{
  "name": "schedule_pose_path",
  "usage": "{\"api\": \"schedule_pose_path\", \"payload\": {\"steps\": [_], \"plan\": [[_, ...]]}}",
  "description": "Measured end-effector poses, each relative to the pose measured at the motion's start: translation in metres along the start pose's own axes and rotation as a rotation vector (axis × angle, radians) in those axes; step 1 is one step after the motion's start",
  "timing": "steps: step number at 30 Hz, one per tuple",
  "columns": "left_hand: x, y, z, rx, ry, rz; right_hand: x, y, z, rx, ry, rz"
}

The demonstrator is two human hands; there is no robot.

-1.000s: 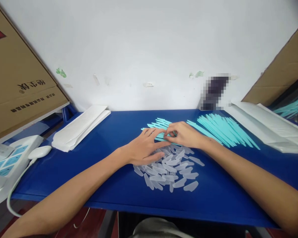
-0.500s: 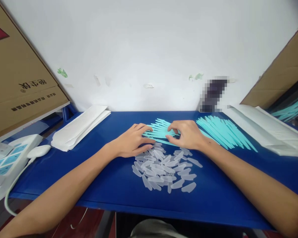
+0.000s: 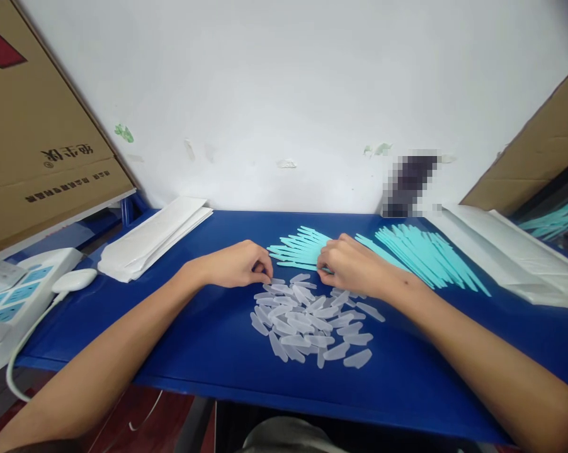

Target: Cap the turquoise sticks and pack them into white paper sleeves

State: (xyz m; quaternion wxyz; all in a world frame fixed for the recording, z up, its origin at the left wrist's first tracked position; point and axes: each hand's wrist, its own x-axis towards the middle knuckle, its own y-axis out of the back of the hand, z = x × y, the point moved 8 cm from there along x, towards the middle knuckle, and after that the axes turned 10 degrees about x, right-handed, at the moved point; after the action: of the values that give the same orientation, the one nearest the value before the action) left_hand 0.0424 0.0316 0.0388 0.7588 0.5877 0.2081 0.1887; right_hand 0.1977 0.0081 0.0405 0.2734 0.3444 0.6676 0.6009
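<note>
My left hand (image 3: 247, 264) is closed, fingers curled and tips pressed down at the upper left edge of a pile of small translucent plastic pieces (image 3: 307, 322), shaped like blade covers. What lies in its fingertips, if anything, is hidden. Curled as well, my right hand (image 3: 347, 265) rests at the right end of a fanned group of slim turquoise sticks (image 3: 299, 246), just above the pile; its fingertips are partly concealed. Further right lies a larger bundle of turquoise sticks (image 3: 428, 255), with a single one beside it.
White paper sleeves (image 3: 154, 239) lie at the back left of the blue table (image 3: 208, 352), more white packaging (image 3: 515, 258) at the right. A power strip (image 3: 24, 296) with a white plug and cable sits left. Cardboard boxes (image 3: 52, 119) flank both sides; a wall stands behind.
My left hand has drawn back left off the turquoise sticks, its fingers curling in. My right hand has turned slightly and come down toward the translucent pieces, its fingers closing.
</note>
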Motion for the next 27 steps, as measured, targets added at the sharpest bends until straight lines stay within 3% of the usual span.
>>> {"api": "schedule_pose_path", "payload": {"steps": [4, 8, 12, 16, 21, 27], "plan": [[-0.009, 0.001, -0.030, -0.102, 0.163, -0.075, -0.002, 0.002, 0.003, 0.047, -0.006, 0.032], [-0.010, 0.002, -0.045, -0.081, 0.218, -0.035, -0.007, 0.006, 0.016, 0.139, -0.063, 0.081], [-0.005, 0.009, -0.032, 0.245, 0.112, 0.125, -0.015, 0.011, 0.028, 0.243, -0.176, 0.119], [-0.002, 0.005, -0.013, 0.478, -0.004, 0.133, -0.022, 0.013, 0.030, 0.266, -0.213, 0.129], [-0.001, 0.005, -0.005, 0.447, -0.025, 0.148, -0.023, 0.017, 0.028, 0.181, -0.077, 0.193], [-0.003, 0.007, -0.007, 0.336, -0.013, 0.150, -0.021, 0.009, 0.030, 0.172, -0.043, 0.145]]}}
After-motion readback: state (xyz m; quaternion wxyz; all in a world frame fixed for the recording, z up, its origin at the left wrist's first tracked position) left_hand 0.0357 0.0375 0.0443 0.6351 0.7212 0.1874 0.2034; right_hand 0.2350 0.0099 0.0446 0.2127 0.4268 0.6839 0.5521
